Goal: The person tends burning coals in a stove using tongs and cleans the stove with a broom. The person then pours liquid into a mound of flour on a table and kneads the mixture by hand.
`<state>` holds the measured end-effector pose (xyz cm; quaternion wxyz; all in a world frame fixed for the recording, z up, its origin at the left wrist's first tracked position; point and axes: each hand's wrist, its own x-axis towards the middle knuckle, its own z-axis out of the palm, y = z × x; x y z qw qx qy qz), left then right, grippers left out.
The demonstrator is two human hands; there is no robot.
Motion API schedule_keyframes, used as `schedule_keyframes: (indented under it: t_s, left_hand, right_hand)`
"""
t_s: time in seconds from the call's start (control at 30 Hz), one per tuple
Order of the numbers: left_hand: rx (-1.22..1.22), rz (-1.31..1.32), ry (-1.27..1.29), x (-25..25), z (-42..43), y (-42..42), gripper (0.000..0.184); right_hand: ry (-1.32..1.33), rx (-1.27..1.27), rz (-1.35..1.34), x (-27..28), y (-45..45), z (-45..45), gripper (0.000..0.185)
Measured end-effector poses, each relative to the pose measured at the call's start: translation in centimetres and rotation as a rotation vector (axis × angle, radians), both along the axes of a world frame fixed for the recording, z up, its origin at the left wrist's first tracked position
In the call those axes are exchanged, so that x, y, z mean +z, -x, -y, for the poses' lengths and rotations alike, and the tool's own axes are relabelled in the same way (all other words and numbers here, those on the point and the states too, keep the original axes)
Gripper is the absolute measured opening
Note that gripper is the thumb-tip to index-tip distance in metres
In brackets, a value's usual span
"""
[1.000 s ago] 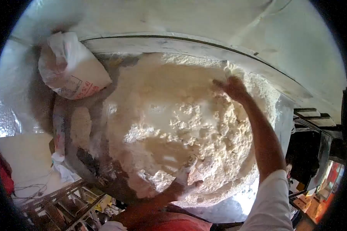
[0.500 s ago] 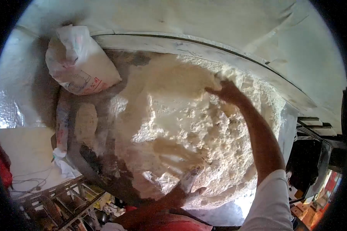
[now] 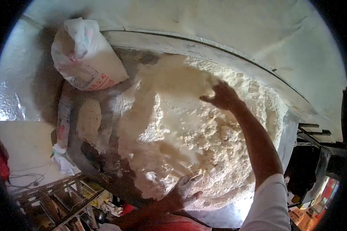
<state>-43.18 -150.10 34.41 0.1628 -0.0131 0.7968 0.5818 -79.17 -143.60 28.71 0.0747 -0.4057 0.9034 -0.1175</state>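
A broad, lumpy heap of pale flour point(image 3: 219, 150) covers much of the worktop. My right hand point(image 3: 223, 97) is at the far side of the heap, its thumb held apart and its fingertips at the powder. Near the front edge, my left hand point(image 3: 186, 189) rests against the flour with the thumb spread and the fingers dusted white. Neither hand grips anything visible. Left of the heap, the flour thins to a film on the dark worktop point(image 3: 117, 161).
A white plastic sack point(image 3: 100, 71) with red print stands at the back left. A raised ledge point(image 3: 173, 44) runs along the wall. Crumpled white plastic point(image 3: 63, 161) lies at the left edge, above a slatted wooden rack point(image 3: 61, 200). Dark equipment point(image 3: 306, 165) stands at the right.
My right hand has come slightly toward me over the flour, its fingers showing more fully. My left hand stays almost in place. The view has shifted a little.
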Motion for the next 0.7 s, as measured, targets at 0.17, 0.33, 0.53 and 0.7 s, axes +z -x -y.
schedule_keyframes:
  t_s: [0.17,0.33,0.53,0.7]
  left_hand:
    - [0.084,0.040,-0.030,0.0,1.0,-0.3,0.062]
    - [0.130,0.042,0.009,0.2,2.6,-0.7,0.060]
    - [0.149,0.043,0.079,1.5,4.0,-1.8,0.057]
    - [0.252,0.182,0.041,3.6,4.7,-1.2,0.054]
  right_hand:
    - [-0.480,0.126,0.455,0.5,-1.2,-3.0,0.067]
    - [-0.660,0.284,0.348,7.2,-2.7,-4.8,0.072]
    - [-0.069,-0.031,-0.186,1.5,1.3,5.0,0.056]
    - [-0.389,0.078,0.205,0.2,1.5,2.6,0.070]
